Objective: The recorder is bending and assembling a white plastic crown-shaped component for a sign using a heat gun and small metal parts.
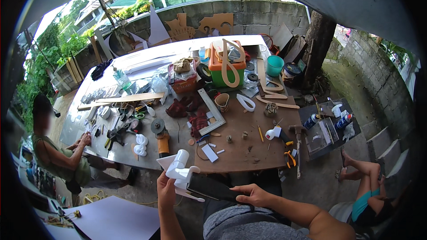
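The left hand (167, 190) has its fingers closed on a white piece (179, 172), just beyond their tips. The right hand (253, 194) pinches a black block (210, 187), which stretches leftward from its fingers.

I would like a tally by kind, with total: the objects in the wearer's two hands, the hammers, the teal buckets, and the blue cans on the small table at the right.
White piece in the left hand: 1
Black object in the right hand: 1
Hammer: 1
Teal bucket: 1
Blue cans: 2
Total: 6
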Motion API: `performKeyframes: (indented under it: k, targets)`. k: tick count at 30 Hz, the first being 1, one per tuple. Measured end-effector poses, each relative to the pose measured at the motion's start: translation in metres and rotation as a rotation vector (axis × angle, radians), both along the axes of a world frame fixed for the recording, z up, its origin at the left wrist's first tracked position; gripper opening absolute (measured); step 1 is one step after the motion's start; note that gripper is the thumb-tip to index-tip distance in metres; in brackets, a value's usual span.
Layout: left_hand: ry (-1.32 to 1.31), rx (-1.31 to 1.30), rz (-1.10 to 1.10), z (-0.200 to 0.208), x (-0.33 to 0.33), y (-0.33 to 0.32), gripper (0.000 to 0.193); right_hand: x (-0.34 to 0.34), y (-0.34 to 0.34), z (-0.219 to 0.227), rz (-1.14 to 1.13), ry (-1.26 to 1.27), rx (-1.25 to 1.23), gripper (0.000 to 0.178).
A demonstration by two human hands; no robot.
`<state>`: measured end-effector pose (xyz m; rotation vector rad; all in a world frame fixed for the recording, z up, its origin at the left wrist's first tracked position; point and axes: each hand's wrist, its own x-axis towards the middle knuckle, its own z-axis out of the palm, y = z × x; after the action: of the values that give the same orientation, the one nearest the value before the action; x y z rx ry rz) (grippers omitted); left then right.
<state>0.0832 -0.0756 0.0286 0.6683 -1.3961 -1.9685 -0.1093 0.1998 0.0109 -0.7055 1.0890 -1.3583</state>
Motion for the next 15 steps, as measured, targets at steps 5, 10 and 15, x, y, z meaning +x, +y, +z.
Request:
performKeyframes:
  k: [5, 10, 15]
  targets:
    - [0.03, 0.022, -0.008, -0.003, 0.001, 0.0, 0.037, -0.001, 0.002, -0.001, 0.018, 0.036, 0.026, 0.054]
    - [0.007, 0.035, 0.033, -0.002, -0.004, 0.0, 0.034, 0.003, -0.001, -0.008, -0.04, 0.146, -0.044, 0.057]
    - [0.079, 0.033, 0.129, -0.023, 0.012, -0.009, 0.044, 0.004, -0.008, -0.013, -0.035, 0.207, -0.079, 0.06]
